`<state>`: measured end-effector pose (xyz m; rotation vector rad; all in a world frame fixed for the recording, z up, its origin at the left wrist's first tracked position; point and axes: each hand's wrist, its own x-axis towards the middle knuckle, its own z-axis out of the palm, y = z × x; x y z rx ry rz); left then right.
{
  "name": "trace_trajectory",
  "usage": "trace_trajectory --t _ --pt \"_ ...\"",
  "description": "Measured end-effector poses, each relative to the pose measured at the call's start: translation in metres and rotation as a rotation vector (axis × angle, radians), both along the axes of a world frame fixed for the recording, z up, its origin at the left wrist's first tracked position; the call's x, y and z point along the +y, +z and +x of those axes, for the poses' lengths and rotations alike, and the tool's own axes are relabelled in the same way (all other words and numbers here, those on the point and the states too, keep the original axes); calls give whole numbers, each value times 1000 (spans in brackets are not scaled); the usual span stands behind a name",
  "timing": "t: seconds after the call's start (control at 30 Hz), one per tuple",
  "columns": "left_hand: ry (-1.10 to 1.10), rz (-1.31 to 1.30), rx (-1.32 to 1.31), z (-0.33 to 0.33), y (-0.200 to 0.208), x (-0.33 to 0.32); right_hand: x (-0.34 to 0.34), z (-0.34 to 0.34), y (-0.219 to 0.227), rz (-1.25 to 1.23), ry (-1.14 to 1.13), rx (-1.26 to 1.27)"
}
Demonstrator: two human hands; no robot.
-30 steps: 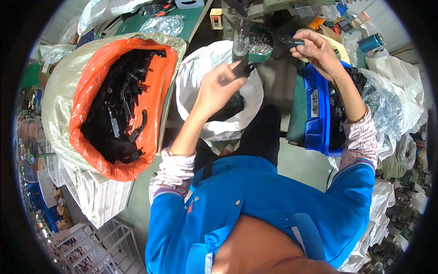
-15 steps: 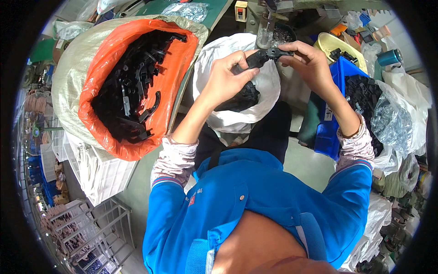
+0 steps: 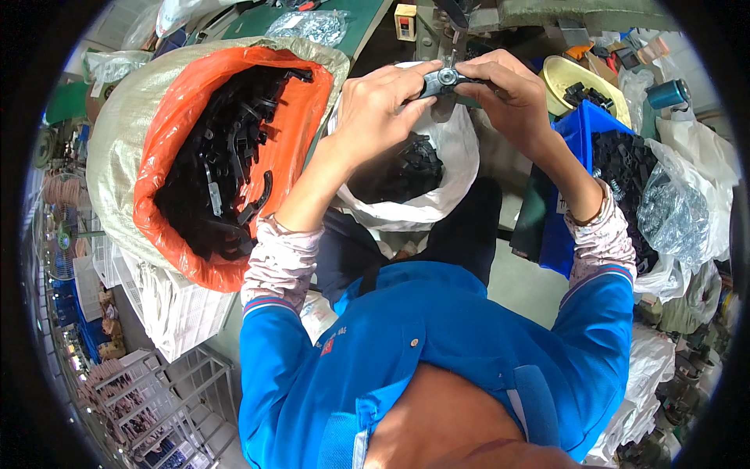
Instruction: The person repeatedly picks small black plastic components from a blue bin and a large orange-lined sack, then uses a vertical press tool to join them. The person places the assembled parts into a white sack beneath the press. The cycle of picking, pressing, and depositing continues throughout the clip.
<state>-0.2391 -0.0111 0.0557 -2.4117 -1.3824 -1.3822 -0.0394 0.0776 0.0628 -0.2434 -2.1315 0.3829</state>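
Observation:
My left hand (image 3: 381,108) pinches one end of a dark lever-like part (image 3: 434,84) between thumb and fingers. On the part a round metal piece (image 3: 447,76) faces up. My right hand (image 3: 512,95) grips the other end, its thumb and forefinger closed on it. Both hands hold the part at the tip of a machine's narrow metal tool (image 3: 455,39); whether it touches cannot be made out. Below the hands stands a white sack (image 3: 461,156) with black plastic parts (image 3: 418,160) inside.
To the left bulges a woven sack with an orange liner (image 3: 301,117), full of black parts. On the right are a blue bin (image 3: 574,129) of black pieces, a yellow basin (image 3: 556,74) and a clear bag (image 3: 676,211) of small metal parts. A small box (image 3: 405,22) stands at the back.
Both hands have shifted slightly, bringing the part up and left to the machine's tool. The part has turned, and its round metal piece now shows on top.

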Motion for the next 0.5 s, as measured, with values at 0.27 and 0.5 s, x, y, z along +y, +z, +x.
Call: trace_trajectory --t 0.27,0.5 --pt "-45 68 73 -8 24 29 9 -2 17 106 -222 -14" --pt "-59 -295 125 -13 33 36 19 3 8 -809 -49 -156"
